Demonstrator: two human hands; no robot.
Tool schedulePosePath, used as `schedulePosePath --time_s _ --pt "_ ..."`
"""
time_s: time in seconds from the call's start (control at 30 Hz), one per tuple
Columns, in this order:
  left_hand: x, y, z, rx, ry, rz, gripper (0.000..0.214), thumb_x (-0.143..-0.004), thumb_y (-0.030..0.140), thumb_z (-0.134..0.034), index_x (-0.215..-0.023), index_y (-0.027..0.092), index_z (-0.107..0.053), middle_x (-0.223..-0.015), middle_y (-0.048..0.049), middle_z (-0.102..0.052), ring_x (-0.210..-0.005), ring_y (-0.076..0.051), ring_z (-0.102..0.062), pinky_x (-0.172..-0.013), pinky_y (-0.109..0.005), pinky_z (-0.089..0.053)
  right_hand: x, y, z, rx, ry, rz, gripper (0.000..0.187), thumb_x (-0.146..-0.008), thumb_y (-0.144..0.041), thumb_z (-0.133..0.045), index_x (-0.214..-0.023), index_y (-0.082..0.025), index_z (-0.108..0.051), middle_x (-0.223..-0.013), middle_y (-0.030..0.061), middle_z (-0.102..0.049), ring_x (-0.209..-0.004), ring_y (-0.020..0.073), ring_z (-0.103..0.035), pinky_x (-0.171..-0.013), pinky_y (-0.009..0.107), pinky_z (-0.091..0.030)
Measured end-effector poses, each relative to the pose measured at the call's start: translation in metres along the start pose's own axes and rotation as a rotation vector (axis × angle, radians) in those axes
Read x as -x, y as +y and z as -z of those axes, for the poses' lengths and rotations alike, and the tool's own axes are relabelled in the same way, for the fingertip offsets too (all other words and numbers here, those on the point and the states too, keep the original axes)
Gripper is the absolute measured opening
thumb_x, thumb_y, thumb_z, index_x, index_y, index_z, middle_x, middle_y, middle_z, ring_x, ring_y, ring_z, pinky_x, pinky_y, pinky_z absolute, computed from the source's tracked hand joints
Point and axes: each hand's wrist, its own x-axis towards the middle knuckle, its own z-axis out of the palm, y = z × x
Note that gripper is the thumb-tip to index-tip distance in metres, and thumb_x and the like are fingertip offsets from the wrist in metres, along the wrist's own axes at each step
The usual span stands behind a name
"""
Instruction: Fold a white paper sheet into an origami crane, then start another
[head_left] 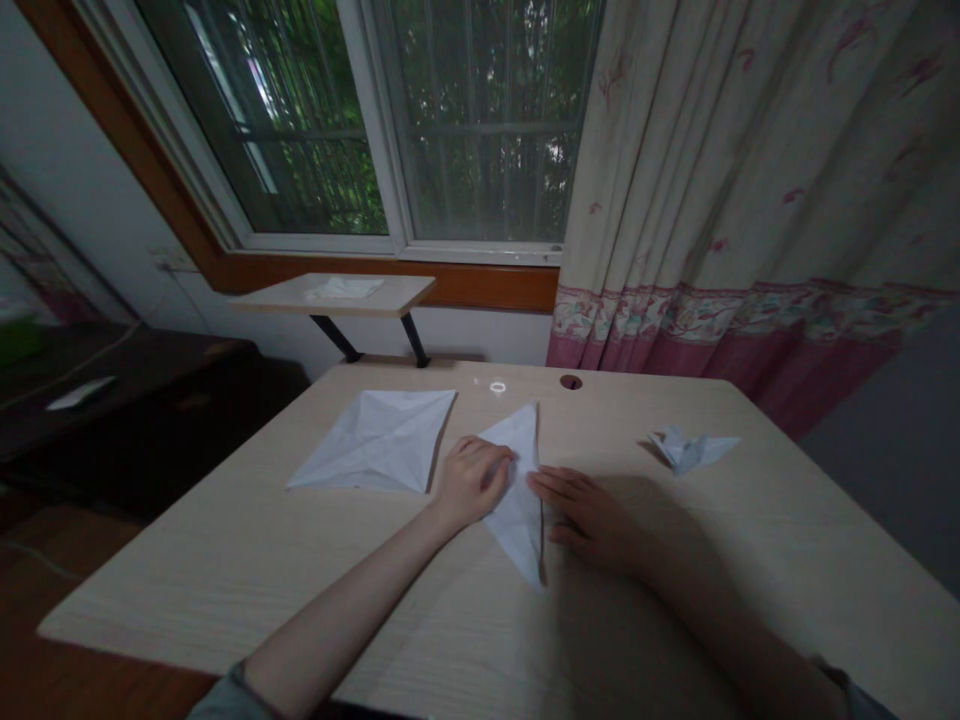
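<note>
**Q:** What is the largest entry in your view?

**A:** The bench [225, 580]: pale wood-grain top, one round hole [571, 382] near the far edge. Next, a cream curtain [750, 150] with pink figures and a patterned pink hem, hanging to the right of a barred window [480, 130]. Then dark wooden furniture [112, 400] at far left, bearing a white slip [79, 393]. Last, a small pale shelf [337, 292] on two black brackets below the window, a sheet of paper [345, 290] lying on it.

**Q:** And on the bench, going down in size?

**A:** First, a creased square of white paper [375, 440], lying flat to the left of your hands. Second, a narrow kite-shaped fold of white paper [521, 520], lying lengthwise between your hands, just beside the square but not touching it. Third, a small folded paper figure [694, 448], well off to the right.

**Q:** Your hands?

**A:** Your left hand [472, 480] rests on the left side of the kite-shaped fold, fingers curled over it; whether they pinch the paper, I cannot tell. Your right hand [581, 515] lies open and flat on the bench, fingers extended, their tips against the fold's right edge.
</note>
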Motion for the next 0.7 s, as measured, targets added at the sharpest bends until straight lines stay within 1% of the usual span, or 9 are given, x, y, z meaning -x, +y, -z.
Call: schedulePosePath --time_s 0.13,0.27,0.33,0.5,0.63,0.7 --pt "0.001 -0.004 -0.003 0.027 -0.125 0.037 0.018 -0.094 0.017 -0.052 -0.098 0.021 -0.07 -0.092 -0.0024 -0.078 -0.086 -0.02 -0.073 -0.086 -0.037 -0.051 -0.001 0.0 -0.001 0.012 -0.017 -0.005 0.059 -0.104 -0.054 -0.04 -0.154 -0.021 -0.043 -0.154 0.0117 -0.05 -0.145 0.0273 -0.042 -0.12 0.051 -0.033" --pt "0.004 -0.007 -0.007 0.03 -0.243 0.066 0.021 -0.092 0.016 -0.055 -0.101 0.021 -0.072 -0.095 -0.0037 -0.079 -0.09 -0.022 -0.073 -0.086 -0.038 -0.054 -0.001 0.001 -0.004 0.038 0.024 -0.008 0.048 -0.106 -0.042 -0.04 -0.149 -0.023 -0.05 -0.151 0.0086 -0.054 -0.142 0.0253 -0.046 -0.119 0.051 -0.036" --pt "0.005 -0.009 -0.01 0.041 -0.289 0.069 0.023 -0.092 0.016 -0.054 -0.104 0.021 -0.073 -0.098 -0.0044 -0.078 -0.093 -0.022 -0.073 -0.087 -0.038 -0.055 -0.001 0.002 -0.006 0.062 0.067 -0.019 0.044 -0.107 -0.036 -0.039 -0.146 -0.024 -0.055 -0.148 0.0075 -0.058 -0.14 0.0246 -0.049 -0.117 0.051 -0.039" --pt "0.005 -0.011 -0.013 0.071 -0.364 0.027 0.025 -0.096 0.021 -0.055 -0.111 0.024 -0.074 -0.116 -0.0043 -0.076 -0.11 -0.021 -0.069 -0.098 -0.038 -0.056 0.001 0.005 -0.011 0.136 0.205 -0.064 0.039 -0.105 -0.027 -0.042 -0.136 -0.025 -0.064 -0.137 0.0066 -0.067 -0.133 0.0247 -0.057 -0.112 0.051 -0.046" --pt "0.005 -0.01 -0.014 0.027 -0.433 0.018 0.027 -0.1 0.03 -0.055 -0.12 0.026 -0.073 -0.131 -0.0042 -0.07 -0.122 -0.022 -0.065 -0.105 -0.039 -0.054 0.001 0.007 -0.014 0.193 0.23 -0.108 0.038 -0.103 -0.025 -0.044 -0.133 -0.022 -0.066 -0.135 0.0088 -0.068 -0.13 0.0272 -0.059 -0.111 0.054 -0.048" --pt "0.006 -0.011 -0.014 0.02 -0.457 0.019 0.029 -0.1 0.032 -0.056 -0.124 0.027 -0.071 -0.136 -0.0043 -0.067 -0.126 -0.021 -0.064 -0.108 -0.039 -0.052 0.001 0.007 -0.014 0.204 0.233 -0.13 0.038 -0.102 -0.025 -0.045 -0.132 -0.022 -0.067 -0.133 0.0096 -0.069 -0.13 0.0273 -0.059 -0.11 0.053 -0.049"
